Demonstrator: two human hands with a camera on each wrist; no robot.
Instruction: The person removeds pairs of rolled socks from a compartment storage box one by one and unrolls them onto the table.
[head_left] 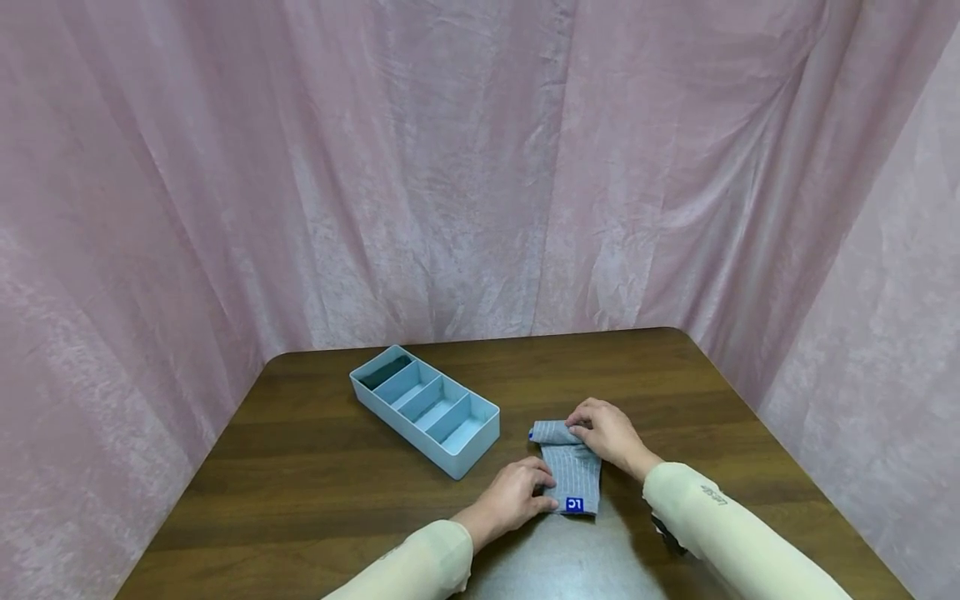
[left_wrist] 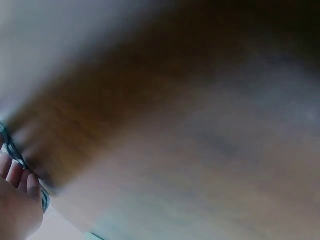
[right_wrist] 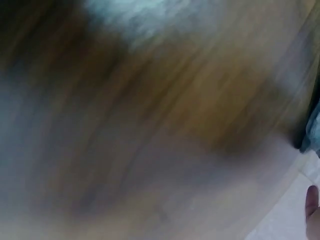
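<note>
At about ten o'clock on the wooden table (head_left: 300, 492), taking the pink curtain (head_left: 465, 167) as twelve, I see a pale blue four-compartment organiser box (head_left: 411, 435) set at a slant. Its far-left compartment holds a folded dark green cloth (head_left: 386, 372).

Rightward, the left hand (head_left: 510, 497) rests at the eight o'clock edge of a grey pinstriped cloth (head_left: 572, 475), its thumb and fingers parted and loosely bent, seeming to steady rather than grasp. The cloth lies flat on the table at roughly three o'clock, well apart from the green one and just beside the box's near corner. A blue LC label (head_left: 574, 505) sits at its six o'clock end; at twelve, a doubled-over flap (head_left: 553, 432) crosses it.

Farthest right, the right hand (head_left: 611, 433) comes in at one o'clock, thumb and fingertips closed narrowly on that flap, as far as I can judge.

The step looks like folding. To do it well, I'd have the left fingers press lightly, draw the flap evenly towards six o'clock, keep both long edges aligned, and smooth each crease before the next turn.
</note>
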